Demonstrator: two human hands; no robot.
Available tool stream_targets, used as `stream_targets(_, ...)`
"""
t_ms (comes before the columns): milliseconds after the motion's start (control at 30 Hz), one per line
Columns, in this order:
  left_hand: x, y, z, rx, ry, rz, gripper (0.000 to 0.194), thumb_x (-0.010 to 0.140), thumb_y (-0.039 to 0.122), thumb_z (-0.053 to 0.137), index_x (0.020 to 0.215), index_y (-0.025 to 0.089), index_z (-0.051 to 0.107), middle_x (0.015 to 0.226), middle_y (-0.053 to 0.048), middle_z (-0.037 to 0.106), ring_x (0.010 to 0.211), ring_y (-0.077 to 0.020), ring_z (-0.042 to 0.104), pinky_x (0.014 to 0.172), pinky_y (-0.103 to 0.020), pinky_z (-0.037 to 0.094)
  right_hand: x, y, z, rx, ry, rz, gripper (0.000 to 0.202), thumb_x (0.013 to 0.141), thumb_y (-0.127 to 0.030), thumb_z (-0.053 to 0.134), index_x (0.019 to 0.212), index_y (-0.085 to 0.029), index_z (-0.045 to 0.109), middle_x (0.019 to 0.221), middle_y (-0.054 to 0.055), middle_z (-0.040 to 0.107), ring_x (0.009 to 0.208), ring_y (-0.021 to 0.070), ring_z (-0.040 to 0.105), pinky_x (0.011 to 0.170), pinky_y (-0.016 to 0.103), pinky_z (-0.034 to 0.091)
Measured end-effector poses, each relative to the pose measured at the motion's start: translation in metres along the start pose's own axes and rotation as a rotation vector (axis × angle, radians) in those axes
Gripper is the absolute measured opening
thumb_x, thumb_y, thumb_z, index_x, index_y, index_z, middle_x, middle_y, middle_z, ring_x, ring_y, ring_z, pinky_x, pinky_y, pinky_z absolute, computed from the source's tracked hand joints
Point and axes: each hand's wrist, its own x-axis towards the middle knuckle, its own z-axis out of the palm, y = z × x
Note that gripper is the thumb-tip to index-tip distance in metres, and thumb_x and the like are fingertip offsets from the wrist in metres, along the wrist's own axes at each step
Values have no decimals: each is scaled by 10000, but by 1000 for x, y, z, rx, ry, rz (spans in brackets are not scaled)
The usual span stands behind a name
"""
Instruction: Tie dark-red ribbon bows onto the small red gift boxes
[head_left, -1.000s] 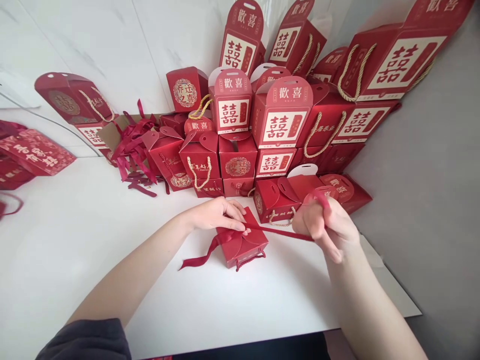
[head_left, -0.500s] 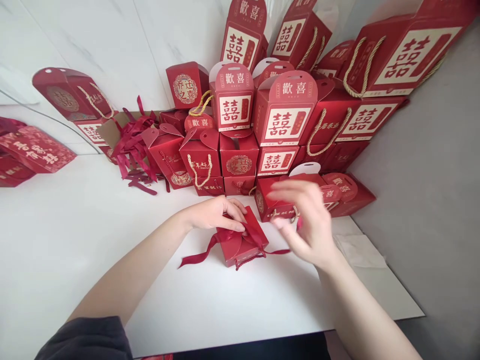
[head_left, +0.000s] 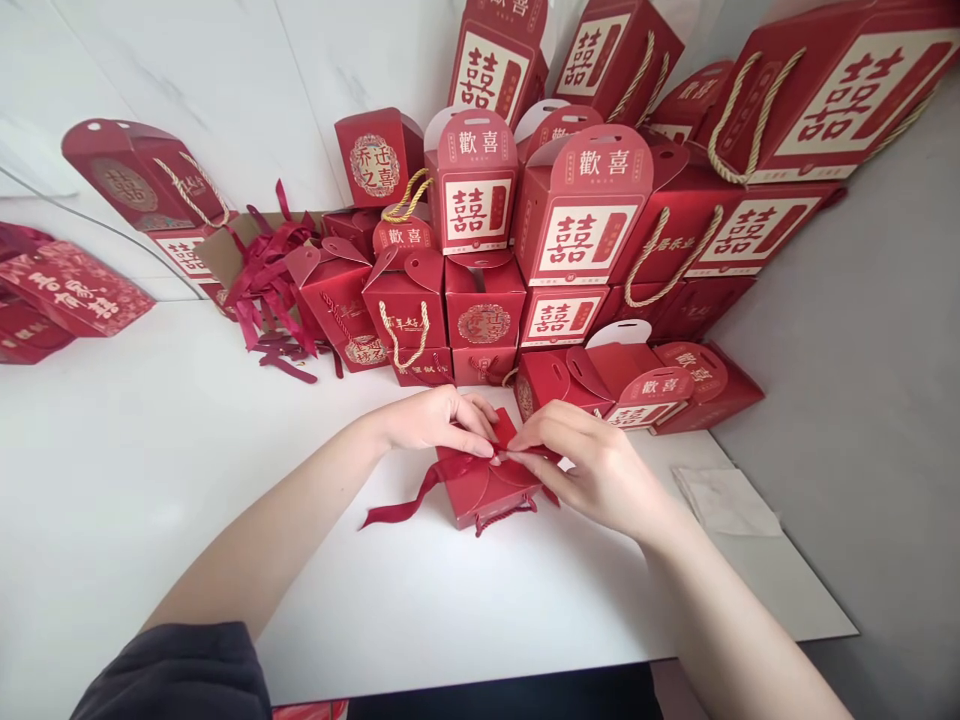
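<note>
A small red gift box [head_left: 491, 494] with a twisted red cord handle lies on the white table in front of me. Across its top runs a dark red ribbon [head_left: 409, 508], one tail trailing onto the table at the left. My left hand [head_left: 450, 425] rests over the box top, thumb and fingers pinching the ribbon near the middle. From the other side my right hand [head_left: 577, 455] pinches the ribbon at the same spot, fingertips close to the left thumb. The crossing of the ribbon is partly hidden by my fingers.
Stacked red gift boxes [head_left: 484, 315] stand along the back wall, several with gold rope handles. A cardboard box [head_left: 217, 257] spills loose ribbons [head_left: 274, 275] at back left. A folded white cloth [head_left: 727, 500] lies at right, beside the grey wall [head_left: 862, 420].
My right hand, raised and blurred before, has come down and left onto the ribbon at the box's top. My left hand has stayed almost in place. The view has shifted slightly.
</note>
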Motion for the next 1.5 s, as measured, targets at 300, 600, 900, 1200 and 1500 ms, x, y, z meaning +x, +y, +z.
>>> stream_targets(300, 0, 1, 4, 11, 42, 24, 91, 785, 281, 744, 776, 219, 810, 842, -55, 773, 1133, -214, 570, 1047, -348, 421, -2, -4, 5, -28, -222, -54, 142, 977, -250, 545, 923, -202, 668, 866, 49, 649, 803, 177, 594, 782, 337, 478)
stream_targets(600, -20, 38, 19, 454, 211, 107, 97, 790, 223, 690, 842, 206, 771, 1081, -49, 681, 1036, -202, 634, 916, -297, 500, 7, 12, 15, 332, -30, 131, 208, 968, -143, 444, 1157, -224, 480, 1290, 102, 566, 1186, 194, 560, 1006, 386, 468)
stream_targets(900, -35, 18, 37, 1142, 514, 556, 154, 917, 142, 540, 863, 161, 683, 925, -39, 688, 689, -107, 631, 596, -229, 491, 6, 3, 16, 243, -63, 162, 191, 919, -88, 489, 1044, -223, 542, 1035, 45, 658, 951, 172, 627, 880, 330, 498)
stream_targets(1200, -30, -11, 37, 1056, 674, 649, 84, 886, 168, 634, 901, 217, 701, 894, -17, 706, 659, -93, 643, 597, -209, 533, 7, 6, 18, 276, -25, 231, 91, 916, -147, 585, 954, -208, 641, 994, 32, 649, 895, 145, 619, 823, 279, 503)
stream_targets(1500, -26, -7, 39, 1111, 768, 761, 83, 818, 115, 695, 850, 183, 659, 875, 13, 705, 643, -56, 642, 577, -164, 520, 5, 4, 27, 125, 66, 166, 163, 835, -81, 556, 942, -203, 558, 941, 37, 639, 855, 182, 595, 784, 332, 482)
